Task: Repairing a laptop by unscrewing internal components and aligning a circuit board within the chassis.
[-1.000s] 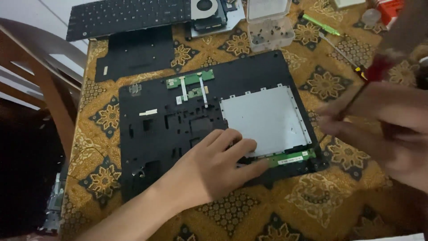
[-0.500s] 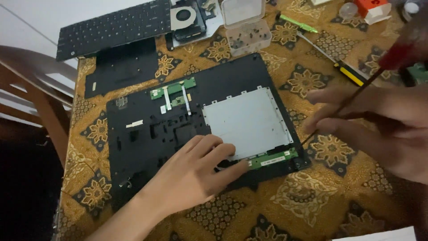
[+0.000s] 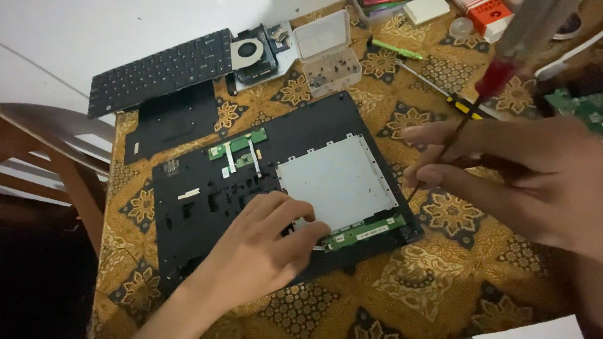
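A black laptop palmrest panel [image 3: 201,188] lies inside-up on the patterned tablecloth, with a grey metal touchpad plate [image 3: 336,182] in its middle. A narrow green circuit strip [image 3: 364,233] runs along the plate's near edge, and a smaller green board [image 3: 237,145] sits at the far edge. My left hand [image 3: 264,251] lies flat on the panel, fingertips touching the plate's near-left corner beside the green strip. My right hand [image 3: 502,172] pinches the thin shaft of a red-handled screwdriver [image 3: 499,75], whose tip points down at the panel's right edge.
A black keyboard [image 3: 160,70], a cooling fan [image 3: 251,50] and a clear plastic box of screws [image 3: 326,53] lie at the back. A green pen [image 3: 396,50], a yellow-handled screwdriver [image 3: 461,105] and a red box [image 3: 487,12] sit back right. A wooden chair [image 3: 56,163] stands left.
The view has shifted so the panel sits lower and more to the right in the picture. My right hand has drawn the screwdriver slightly away from the panel's edge. My left hand stays flat on the panel.
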